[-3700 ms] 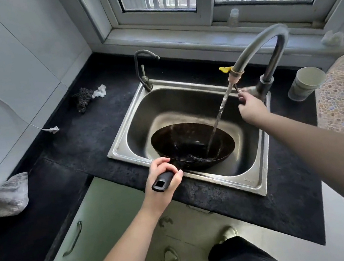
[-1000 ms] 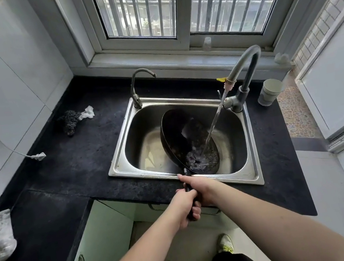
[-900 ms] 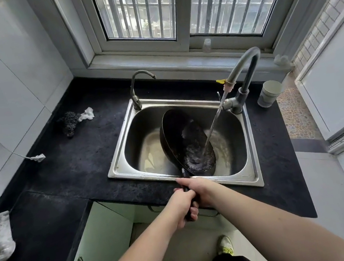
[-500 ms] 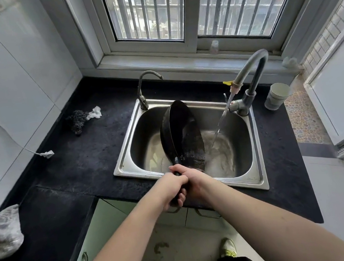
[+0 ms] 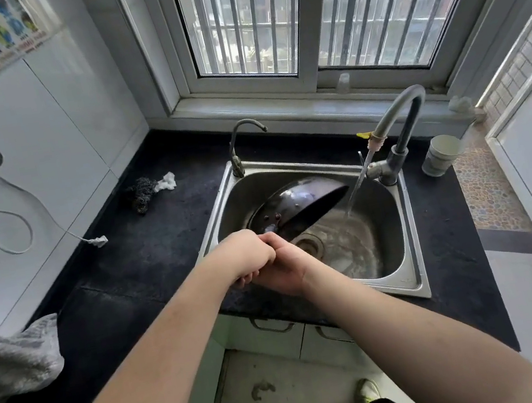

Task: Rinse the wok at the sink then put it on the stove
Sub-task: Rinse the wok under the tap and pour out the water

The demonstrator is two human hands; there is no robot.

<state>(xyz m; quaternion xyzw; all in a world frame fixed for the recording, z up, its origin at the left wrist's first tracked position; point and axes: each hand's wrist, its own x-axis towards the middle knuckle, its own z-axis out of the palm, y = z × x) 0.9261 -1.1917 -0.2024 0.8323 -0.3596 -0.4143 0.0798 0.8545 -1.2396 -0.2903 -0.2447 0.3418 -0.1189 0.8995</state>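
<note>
Both hands: left hand [image 5: 243, 255] + right hand [image 5: 280, 270] clenched together on handle | wok [image 5: 296, 205] tipped over sink [image 5: 406, 280]

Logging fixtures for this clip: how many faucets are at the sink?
2. A small thin faucet stands at the sink's back-left corner, not running. A large gooseneck faucet stands at the back-right, running water beside the wok.

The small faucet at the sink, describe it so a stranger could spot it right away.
Find the steel sink set in the black counter under the window. At its back left corner stands the small faucet, a thin dark gooseneck. Unlike the big faucet at the back right, it is slim, short and dry.
</note>
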